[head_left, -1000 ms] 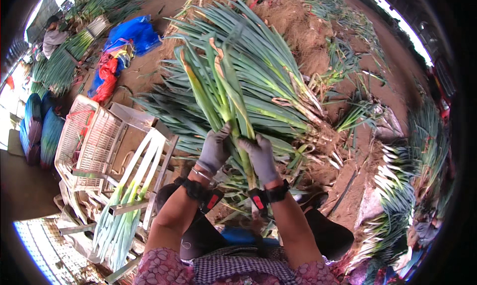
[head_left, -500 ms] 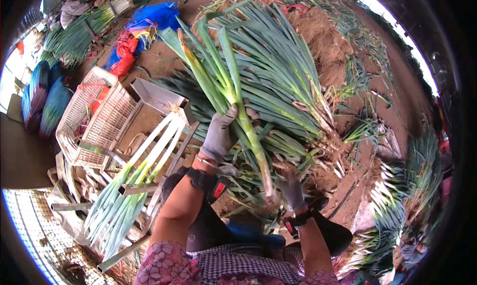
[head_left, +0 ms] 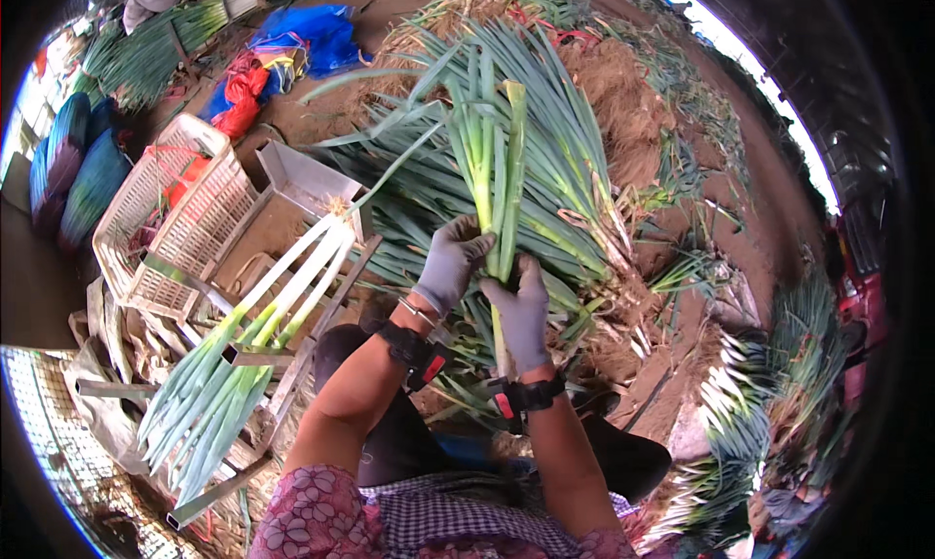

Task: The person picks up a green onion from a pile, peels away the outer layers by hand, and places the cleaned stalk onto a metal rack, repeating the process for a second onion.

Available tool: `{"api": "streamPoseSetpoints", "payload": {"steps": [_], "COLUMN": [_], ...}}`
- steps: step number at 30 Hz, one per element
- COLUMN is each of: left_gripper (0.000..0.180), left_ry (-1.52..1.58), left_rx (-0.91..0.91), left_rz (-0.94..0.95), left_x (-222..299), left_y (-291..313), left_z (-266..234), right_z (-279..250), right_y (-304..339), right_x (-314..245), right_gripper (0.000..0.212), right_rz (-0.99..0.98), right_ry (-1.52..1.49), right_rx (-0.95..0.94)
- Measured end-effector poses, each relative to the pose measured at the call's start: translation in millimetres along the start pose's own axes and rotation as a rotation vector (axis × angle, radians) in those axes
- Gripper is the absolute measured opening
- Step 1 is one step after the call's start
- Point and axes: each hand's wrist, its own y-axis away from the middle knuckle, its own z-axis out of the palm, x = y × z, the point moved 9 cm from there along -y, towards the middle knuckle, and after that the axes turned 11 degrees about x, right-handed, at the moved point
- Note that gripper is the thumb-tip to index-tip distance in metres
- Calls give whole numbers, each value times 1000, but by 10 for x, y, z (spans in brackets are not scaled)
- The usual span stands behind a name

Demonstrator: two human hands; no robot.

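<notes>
Fingers of your left hand [head_left: 453, 270] and right hand [head_left: 524, 317] wrap one leafy scallion [head_left: 482, 165] at centre, seemingly part-done, with a few clean-looking stalks [head_left: 219, 403] on the metal rack [head_left: 219, 494] at 8 o'clock and the big heap [head_left: 560, 155] at 1 apparently undone.

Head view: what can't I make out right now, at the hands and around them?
All in the head view:
- Green onion: its middle, covered by the left hand.
- Right hand: how far its fingers close on the stalk; the hand itself hides this.
- The stalk's root end: lost near the right wrist strap.
- White crate: its floor, partly hidden by its near wall.
- Co-worker: head cut off by the top edge.
</notes>
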Motion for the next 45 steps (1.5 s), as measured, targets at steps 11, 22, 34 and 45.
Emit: {"api": "streamPoseSetpoints", "payload": {"steps": [11, 22, 34, 45], "left_gripper": [15, 28, 23, 42], "left_ry": [172, 393, 326, 397], "left_rx": [150, -170, -193, -300], "left_rz": [127, 111, 59, 11], "left_x": [693, 430, 325, 349], "left_y": [-198, -56, 35, 83], "left_z": [-375, 12, 193, 298], "right_z": [-930, 22, -10, -122], "right_y": [780, 12, 35, 126], "right_x": [586, 341, 187, 262], "right_gripper": [37, 21, 24, 9], "right_rz": [477, 266, 79, 356], "right_ry": [304, 180, 325, -139], "right_rx": [-345, -257, -233, -99]}}
